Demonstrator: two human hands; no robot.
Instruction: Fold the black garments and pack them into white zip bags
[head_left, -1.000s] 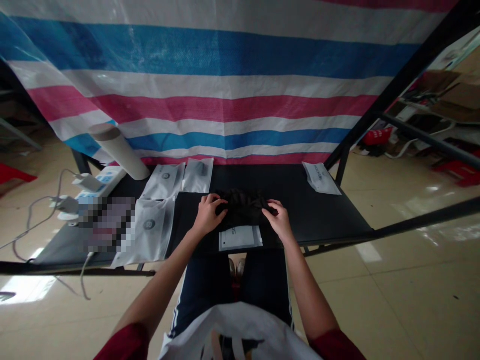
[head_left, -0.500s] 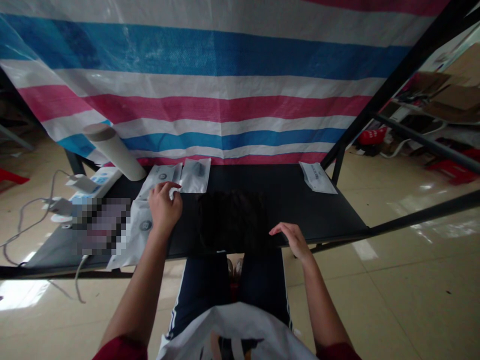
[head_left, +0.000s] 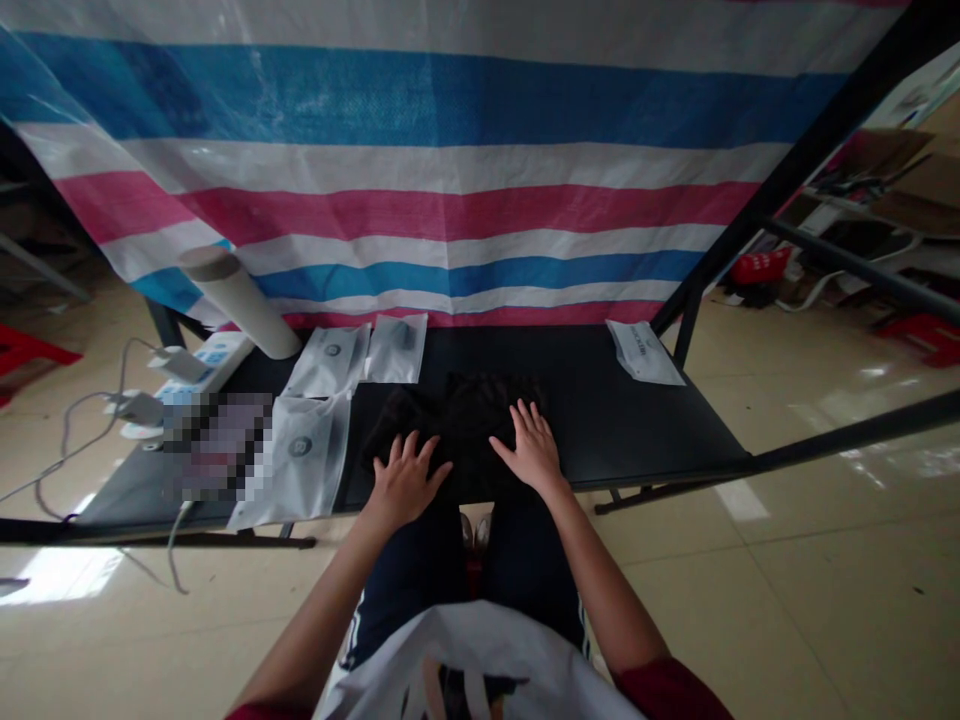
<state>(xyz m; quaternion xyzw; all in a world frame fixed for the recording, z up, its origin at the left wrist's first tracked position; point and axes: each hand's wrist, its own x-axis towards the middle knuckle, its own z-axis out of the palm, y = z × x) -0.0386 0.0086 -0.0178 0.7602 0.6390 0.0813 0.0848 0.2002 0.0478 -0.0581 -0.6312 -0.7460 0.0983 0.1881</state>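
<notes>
A black garment [head_left: 457, 420] lies spread on the black table [head_left: 637, 430] in front of me. My left hand [head_left: 405, 482] rests flat on its near left part with fingers spread. Lying flat on the garment's right part is my right hand [head_left: 531, 448], fingers stretched out. Neither hand holds anything. To the left of the garment lie white plastic bags with round logos [head_left: 300, 460], [head_left: 330, 360], [head_left: 396, 348].
A cardboard tube [head_left: 240, 300] leans at the table's back left. A power strip with plugs and cables [head_left: 172, 380] sits at the left end. Another white bag [head_left: 645, 352] lies at the back right. A striped tarp [head_left: 450, 180] hangs behind. Black frame bars [head_left: 825, 440] run on the right.
A second ago both hands gripped the bunched garment over a white bag. The left hand then reached to the bags on the left. Now both hands lie flat on the spread garment.
</notes>
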